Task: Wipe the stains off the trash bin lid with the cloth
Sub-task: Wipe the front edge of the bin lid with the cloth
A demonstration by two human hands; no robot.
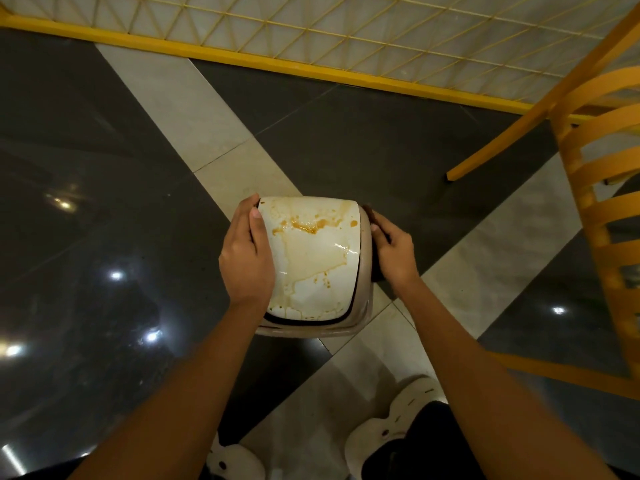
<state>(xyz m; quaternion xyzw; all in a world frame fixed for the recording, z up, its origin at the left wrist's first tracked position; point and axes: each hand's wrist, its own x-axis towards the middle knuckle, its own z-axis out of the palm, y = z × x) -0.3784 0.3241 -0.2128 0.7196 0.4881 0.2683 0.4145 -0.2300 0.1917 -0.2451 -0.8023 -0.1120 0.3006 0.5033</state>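
A small beige trash bin sits in the middle of the head view, over the floor. Its white lid carries orange-brown stains, with a wet puddle near the far edge and streaks running toward me. My left hand grips the bin's left side, thumb lying on the lid's edge. My right hand grips the right side, fingers wrapped around the dark rim. No cloth shows anywhere in view.
The floor is glossy dark tile crossed by pale bands. A yellow wire fence runs along the far side. An orange chair stands at the right. My white shoes are below the bin.
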